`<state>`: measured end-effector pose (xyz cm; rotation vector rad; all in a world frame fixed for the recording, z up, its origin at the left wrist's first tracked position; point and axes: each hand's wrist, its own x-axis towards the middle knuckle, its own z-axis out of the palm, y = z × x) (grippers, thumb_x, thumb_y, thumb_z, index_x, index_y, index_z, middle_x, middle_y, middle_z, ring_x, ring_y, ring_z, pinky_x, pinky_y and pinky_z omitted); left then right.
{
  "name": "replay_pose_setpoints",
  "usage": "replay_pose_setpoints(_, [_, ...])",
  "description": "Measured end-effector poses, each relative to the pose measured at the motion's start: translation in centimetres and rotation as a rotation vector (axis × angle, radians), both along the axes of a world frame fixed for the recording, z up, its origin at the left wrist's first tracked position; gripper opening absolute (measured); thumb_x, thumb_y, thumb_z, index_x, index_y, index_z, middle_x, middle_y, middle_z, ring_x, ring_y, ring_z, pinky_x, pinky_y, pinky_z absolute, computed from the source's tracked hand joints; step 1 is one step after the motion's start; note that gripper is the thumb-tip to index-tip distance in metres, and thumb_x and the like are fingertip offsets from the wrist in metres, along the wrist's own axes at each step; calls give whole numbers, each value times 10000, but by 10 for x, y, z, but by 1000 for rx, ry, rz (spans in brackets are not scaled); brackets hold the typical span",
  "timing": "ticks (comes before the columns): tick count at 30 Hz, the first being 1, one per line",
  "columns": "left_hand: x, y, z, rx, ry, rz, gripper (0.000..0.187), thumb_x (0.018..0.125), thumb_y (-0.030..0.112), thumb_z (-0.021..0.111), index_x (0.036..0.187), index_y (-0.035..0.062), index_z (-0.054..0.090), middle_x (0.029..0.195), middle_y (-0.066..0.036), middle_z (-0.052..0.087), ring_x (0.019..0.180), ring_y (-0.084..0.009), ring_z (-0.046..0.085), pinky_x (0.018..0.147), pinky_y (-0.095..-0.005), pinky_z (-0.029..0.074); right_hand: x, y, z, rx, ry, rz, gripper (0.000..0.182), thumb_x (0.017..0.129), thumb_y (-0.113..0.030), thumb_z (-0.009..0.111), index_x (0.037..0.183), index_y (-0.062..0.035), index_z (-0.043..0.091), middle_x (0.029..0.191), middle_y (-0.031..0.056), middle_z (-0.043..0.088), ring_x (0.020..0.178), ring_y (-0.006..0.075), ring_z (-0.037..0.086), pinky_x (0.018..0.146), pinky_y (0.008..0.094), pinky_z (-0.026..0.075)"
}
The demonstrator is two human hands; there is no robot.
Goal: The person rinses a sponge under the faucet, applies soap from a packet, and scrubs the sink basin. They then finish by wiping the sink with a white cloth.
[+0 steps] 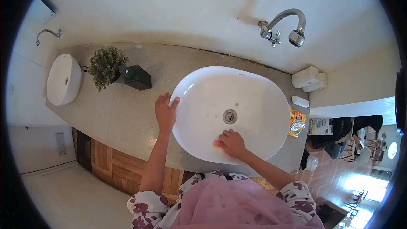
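A white oval washbasin [267, 97] sits on the grey counter in front of me, with a metal drain [229, 116] in its floor and a few small brownish spots around it. My left hand [165, 111] grips the basin's left rim, thumb over the edge and fingers outside. Inside the basin, below the drain, my right hand [232, 144] is closed over a sponge [216, 143] and presses it to the near wall. Only a small pink and yellowish edge of the sponge shows; the fingers cover the rest.
A chrome tap [288, 27] juts from the wall above the basin. Left on the counter [127, 101] stand a potted plant [106, 65], a dark green box-shaped container [137, 77] and another basin [64, 79]. Right are paper rolls [306, 77], a white bar-like object [300, 101] and an orange-yellow packet [297, 123].
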<state>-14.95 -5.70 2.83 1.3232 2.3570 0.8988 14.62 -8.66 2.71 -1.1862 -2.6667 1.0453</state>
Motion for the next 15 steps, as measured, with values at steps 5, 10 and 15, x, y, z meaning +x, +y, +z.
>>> replay_pose_setpoints(5, [-2, -1, 0, 5, 28, -2, 394, 847, 346, 657, 1075, 26, 687, 1250, -155, 596, 1267, -352, 439, 1066, -442, 336, -77, 66, -35, 617, 119, -133, 59, 797, -166, 622, 839, -125, 625, 911, 48, 571, 876, 248, 538, 670, 401, 396])
replay_pose_setpoints(10, [-1, -1, 4, 15, 125, -12, 406, 831, 354, 671, 1070, 26, 685, 1232, -157, 605, 1253, -357, 452, 1053, -442, 351, -110, 103, -28, 563, 145, -315, 64, 812, -155, 604, 857, -117, 629, 954, 62, 581, 914, 260, 536, 680, 416, 412])
replay_pose_setpoints(15, [-2, 0, 9, 10, 149, -20, 412, 826, 359, 675, 1075, 31, 681, 1198, -176, 618, 1222, -372, 477, 1037, -443, 370, -61, 60, -16, 291, -223, 73, 139, 829, -234, 592, 885, -125, 658, 984, 69, 600, 999, 274, 559, 785, 445, 479])
